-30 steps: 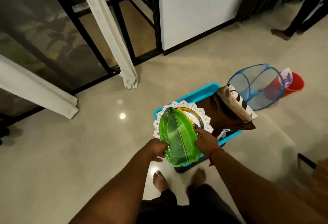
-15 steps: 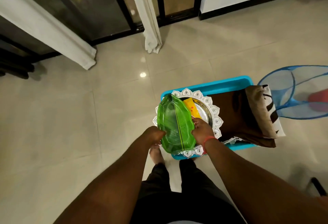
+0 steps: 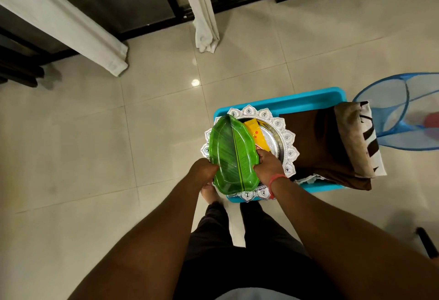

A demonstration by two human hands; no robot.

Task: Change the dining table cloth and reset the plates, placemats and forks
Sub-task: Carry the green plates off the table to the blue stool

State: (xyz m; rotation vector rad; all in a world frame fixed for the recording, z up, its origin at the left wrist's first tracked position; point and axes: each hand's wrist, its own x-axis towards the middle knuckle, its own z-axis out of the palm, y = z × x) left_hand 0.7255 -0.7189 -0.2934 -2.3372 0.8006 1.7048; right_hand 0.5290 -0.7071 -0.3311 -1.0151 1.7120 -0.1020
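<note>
A leaf plate (image 3: 231, 154) lies on a round tray (image 3: 288, 138) in a tub (image 3: 297, 100), folded cloth (image 3: 327, 147) to its right.

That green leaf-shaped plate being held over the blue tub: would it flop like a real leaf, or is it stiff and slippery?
Probably stiff: the green leaf-shaped plate keeps its shape while the left hand and right hand grip only its near edges. Its glossy sheen suggests smooth plastic, so likely somewhat slippery. It looks thin, so probably light for its size.
</note>
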